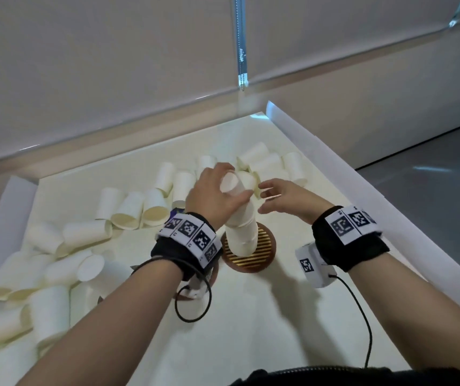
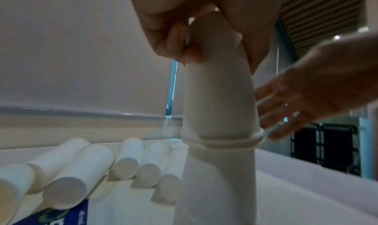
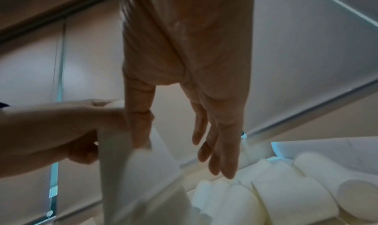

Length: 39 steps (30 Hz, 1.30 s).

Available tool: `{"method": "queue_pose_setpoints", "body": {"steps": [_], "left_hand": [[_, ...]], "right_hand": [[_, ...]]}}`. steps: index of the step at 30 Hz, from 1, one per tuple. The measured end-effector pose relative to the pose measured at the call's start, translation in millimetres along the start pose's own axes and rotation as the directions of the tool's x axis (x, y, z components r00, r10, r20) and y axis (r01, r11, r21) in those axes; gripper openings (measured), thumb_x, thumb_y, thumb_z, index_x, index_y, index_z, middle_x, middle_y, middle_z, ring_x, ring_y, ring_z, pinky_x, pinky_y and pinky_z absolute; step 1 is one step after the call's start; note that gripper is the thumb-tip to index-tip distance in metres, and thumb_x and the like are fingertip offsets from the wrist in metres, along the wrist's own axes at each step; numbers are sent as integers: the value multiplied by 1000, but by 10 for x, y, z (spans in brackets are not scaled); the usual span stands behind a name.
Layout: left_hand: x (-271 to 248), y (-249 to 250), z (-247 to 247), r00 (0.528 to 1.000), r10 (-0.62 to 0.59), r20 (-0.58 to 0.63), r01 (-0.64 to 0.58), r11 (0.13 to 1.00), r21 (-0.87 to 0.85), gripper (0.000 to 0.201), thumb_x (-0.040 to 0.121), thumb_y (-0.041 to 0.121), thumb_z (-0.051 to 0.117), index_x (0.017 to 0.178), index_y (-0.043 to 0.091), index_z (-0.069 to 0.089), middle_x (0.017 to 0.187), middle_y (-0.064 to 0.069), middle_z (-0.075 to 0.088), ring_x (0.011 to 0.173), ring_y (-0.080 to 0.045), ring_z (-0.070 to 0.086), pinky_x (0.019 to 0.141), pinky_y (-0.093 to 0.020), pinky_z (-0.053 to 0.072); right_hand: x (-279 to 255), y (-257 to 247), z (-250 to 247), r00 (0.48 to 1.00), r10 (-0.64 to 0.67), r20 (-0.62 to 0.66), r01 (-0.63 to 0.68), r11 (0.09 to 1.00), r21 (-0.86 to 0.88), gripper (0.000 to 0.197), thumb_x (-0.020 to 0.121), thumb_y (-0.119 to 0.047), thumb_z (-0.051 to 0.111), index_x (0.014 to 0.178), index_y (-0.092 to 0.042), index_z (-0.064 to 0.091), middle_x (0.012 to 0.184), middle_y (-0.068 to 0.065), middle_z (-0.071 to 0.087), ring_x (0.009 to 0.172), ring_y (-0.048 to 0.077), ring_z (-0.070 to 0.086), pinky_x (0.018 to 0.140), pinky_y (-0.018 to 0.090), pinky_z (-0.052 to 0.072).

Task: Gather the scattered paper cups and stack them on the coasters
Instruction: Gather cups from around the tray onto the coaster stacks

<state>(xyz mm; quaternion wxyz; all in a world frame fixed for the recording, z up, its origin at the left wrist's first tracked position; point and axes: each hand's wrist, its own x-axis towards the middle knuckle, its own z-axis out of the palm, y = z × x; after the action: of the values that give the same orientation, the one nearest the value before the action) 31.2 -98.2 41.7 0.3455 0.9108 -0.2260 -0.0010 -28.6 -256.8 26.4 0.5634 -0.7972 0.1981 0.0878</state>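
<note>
Atop the cup stack (image 1: 241, 232), top cup (image 1: 233, 185) in left hand (image 1: 212, 190).

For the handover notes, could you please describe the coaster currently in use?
On the white tray, look just ahead of the two wrists. The coaster is a round brown disc with gold stripes, and it alone carries an upright stack of cups.

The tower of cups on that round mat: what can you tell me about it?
The stack of cups is plain white paper, the cups upside down and nested, rolled rims showing as ridges. It stands upright, leaning slightly, on a brown coaster with gold stripes. The left hand grips its top cup; the right hand hovers open beside it, touching nothing visible.
</note>
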Motion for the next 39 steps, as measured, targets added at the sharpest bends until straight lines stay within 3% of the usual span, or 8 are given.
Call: {"method": "queue_pose_setpoints", "body": {"steps": [5,9,12,17,21,26,32,39], "left_hand": [[-129,-197,345,961,9,277,-25,998,54,59,83,40,64,136,30,40,129,-4,45,115,-24,54,90,-31,43],[-164,-239,473,951,17,309,-8,1000,-29,55,90,41,55,139,30,33,127,-10,46,113,-30,53,97,-36,42],[-140,-253,501,936,52,347,-48,999,-21,53,90,44,52,138,30,32,126,-8,47,113,-30,53,95,-36,42],[8,-192,315,950,2,313,15,999,-51,66,77,74,31,116,29,57,113,1,62,103,-19,59,91,-38,46],[426,-163,248,973,-200,113,211,973,-93,40,91,46,48,94,11,67,97,-4,70,88,-20,61,73,-24,40],[896,-238,392,973,-180,145,176,984,40,17,89,18,56,88,8,69,94,-9,70,91,-23,62,70,-21,38],[1155,-423,706,958,-94,272,50,985,166,26,86,5,55,108,13,66,112,-6,67,105,-23,60,85,-29,47],[1373,-552,959,824,36,565,-227,935,273,76,82,4,65,146,22,29,152,-3,26,127,-24,47,97,-33,44]], "right_hand": [[37,124,255,993,-108,51,113,988,-104,87,65,-2,77,141,-18,37,136,-1,46,125,15,42,100,30,41],[104,261,428,990,-140,25,142,985,-100,79,62,-13,75,133,-22,43,114,1,61,108,17,57,93,30,48],[175,293,418,992,-126,19,128,981,-146,75,66,-13,72,134,-25,41,118,-2,60,112,16,56,96,31,46],[429,320,110,977,62,203,26,915,-403,69,67,2,72,130,-16,51,124,-2,58,117,18,52,101,35,43],[653,266,-112,999,38,-38,-50,906,-421,57,77,-4,71,130,-9,52,130,7,56,121,24,52,104,33,41],[901,202,-150,983,-38,-182,-45,899,-435,42,83,-5,63,124,-8,57,132,9,55,122,23,51,98,27,39],[1244,181,-128,976,-56,-212,-68,842,-535,47,84,-3,56,130,-11,52,137,10,48,124,25,47,98,32,41],[1522,359,-53,986,-14,-165,-104,722,-684,51,83,2,53,132,-8,43,137,13,42,125,34,43,102,43,40]]}}
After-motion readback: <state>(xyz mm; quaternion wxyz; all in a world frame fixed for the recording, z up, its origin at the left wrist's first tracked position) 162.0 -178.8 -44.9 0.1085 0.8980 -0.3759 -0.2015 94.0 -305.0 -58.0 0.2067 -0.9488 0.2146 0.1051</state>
